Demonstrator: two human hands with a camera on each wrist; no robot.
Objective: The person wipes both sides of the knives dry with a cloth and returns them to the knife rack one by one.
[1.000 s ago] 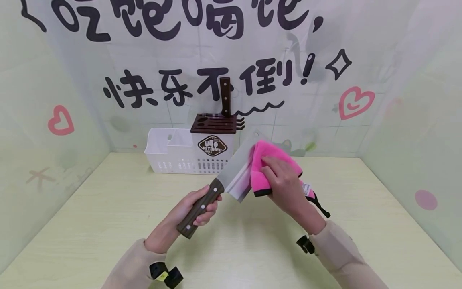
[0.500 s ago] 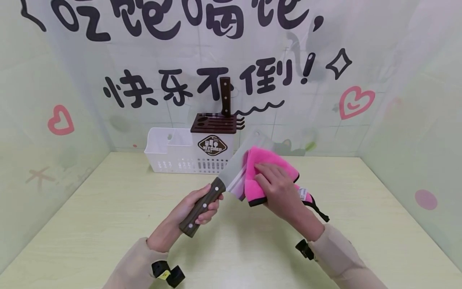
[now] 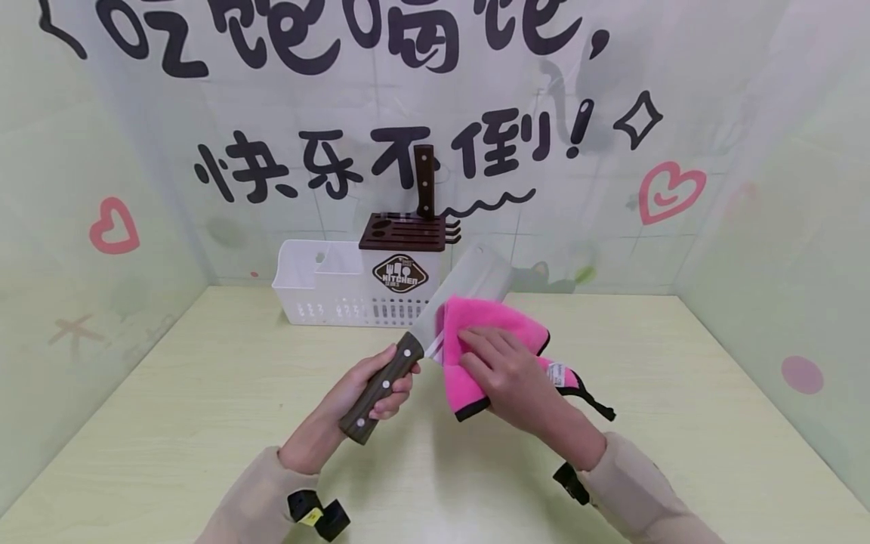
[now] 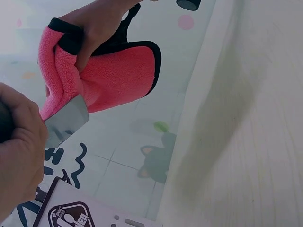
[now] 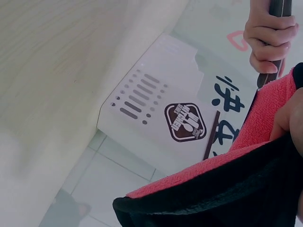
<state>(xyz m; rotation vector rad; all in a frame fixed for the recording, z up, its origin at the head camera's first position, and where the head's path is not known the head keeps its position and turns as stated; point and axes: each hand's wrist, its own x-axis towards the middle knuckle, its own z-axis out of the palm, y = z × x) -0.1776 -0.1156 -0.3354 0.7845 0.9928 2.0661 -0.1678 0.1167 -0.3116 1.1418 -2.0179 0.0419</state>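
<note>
A cleaver (image 3: 479, 273) with a dark wooden handle is held tilted above the table, its blade pointing up and to the right in the head view. My left hand (image 3: 345, 393) grips the handle. Against the blade near the handle end, my right hand (image 3: 519, 381) holds a bright pink cloth (image 3: 506, 316) with black trim. In the left wrist view the pink cloth (image 4: 120, 71) is bunched at the blade (image 4: 68, 124), partly hiding it. The right thumb is out of sight in the head view. A dark underside of the cloth (image 5: 227, 208) fills the lower right wrist view.
Behind the blade, a white plastic rack (image 3: 319, 291) stands against the back wall. Its knife block section has a brown slotted top (image 3: 401, 233), with one brown-handled knife (image 3: 424, 181) upright in it. The pale wooden table (image 3: 204, 408) is bounded by printed walls.
My right hand and the pink cloth have slid down and left along the blade towards the handle, uncovering the blade's far end. The left hand and cleaver have shifted only slightly.
</note>
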